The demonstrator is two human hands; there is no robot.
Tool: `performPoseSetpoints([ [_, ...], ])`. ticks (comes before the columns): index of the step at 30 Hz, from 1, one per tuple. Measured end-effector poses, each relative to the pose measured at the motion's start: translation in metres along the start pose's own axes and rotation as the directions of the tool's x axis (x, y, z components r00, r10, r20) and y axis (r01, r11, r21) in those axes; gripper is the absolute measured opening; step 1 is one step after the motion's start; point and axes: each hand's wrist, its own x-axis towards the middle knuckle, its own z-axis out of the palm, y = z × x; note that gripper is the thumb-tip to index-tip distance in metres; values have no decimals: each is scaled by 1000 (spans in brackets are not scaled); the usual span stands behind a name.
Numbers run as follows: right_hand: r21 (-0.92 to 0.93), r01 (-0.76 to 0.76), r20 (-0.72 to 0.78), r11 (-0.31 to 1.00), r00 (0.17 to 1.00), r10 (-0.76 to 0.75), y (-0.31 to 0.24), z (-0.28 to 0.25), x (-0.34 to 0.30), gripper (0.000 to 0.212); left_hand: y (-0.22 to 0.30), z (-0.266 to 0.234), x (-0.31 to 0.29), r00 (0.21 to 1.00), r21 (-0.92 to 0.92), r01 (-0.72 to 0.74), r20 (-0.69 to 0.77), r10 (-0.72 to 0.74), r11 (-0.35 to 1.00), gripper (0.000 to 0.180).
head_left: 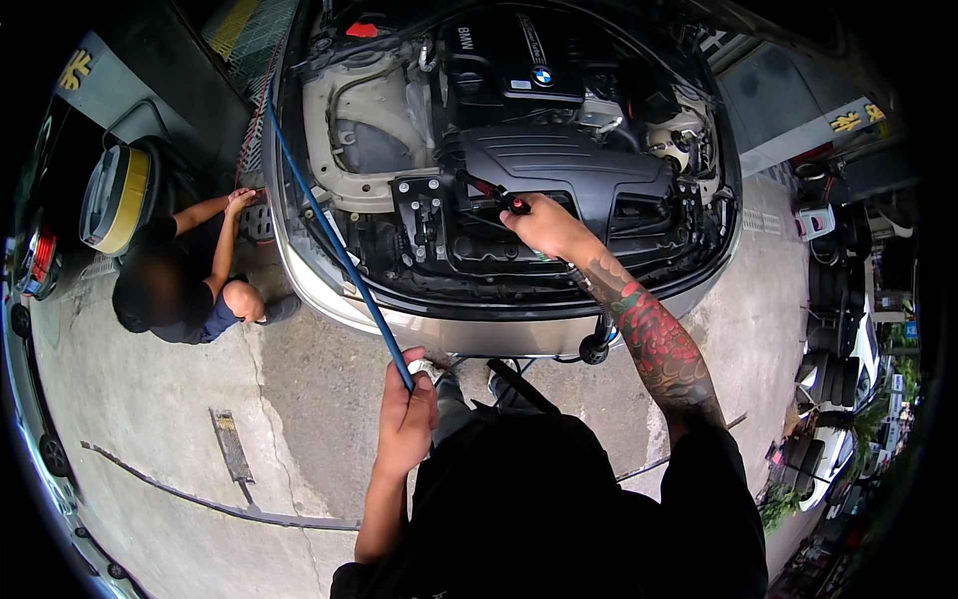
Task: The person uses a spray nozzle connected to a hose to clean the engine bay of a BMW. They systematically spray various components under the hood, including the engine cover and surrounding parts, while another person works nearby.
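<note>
My left hand [403,419] is closed around the near end of a long blue rod or taut hose [334,245]; I cannot tell which. The blue length runs up and away past the car's left front corner. A crumpled white piece [423,369], like tissue or cloth, shows at the fingers. Over the front of the open engine bay, my right hand [547,228] grips a slim dark tool with red parts [489,188]. Its tip points left, above the edge of the black air intake cover [549,160]. The palm hides part of the tool.
A black engine cover [514,50] lies behind. The car's pale bumper [469,334] borders my side. Another person [180,270] crouches at the left, hands near the wheel area. A black-and-yellow machine [118,200] stands beyond. A dark strip [299,521] crosses the concrete floor.
</note>
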Motion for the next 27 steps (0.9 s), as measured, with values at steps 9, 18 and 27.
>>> performPoseSetpoints([
  [9,-48,84,-132,995,987,-90,12,14,-9,36,8,-3,-1,1000,35,12,12,-13,999,41],
  [18,-30,-102,30,994,994,103,25,14,-55,36,12,-7,1,997,34,27,68,-29,999,44],
  [27,-20,-222,-87,975,972,219,93,-20,-121,41,6,0,5,997,51,52,62,-55,997,41],
])
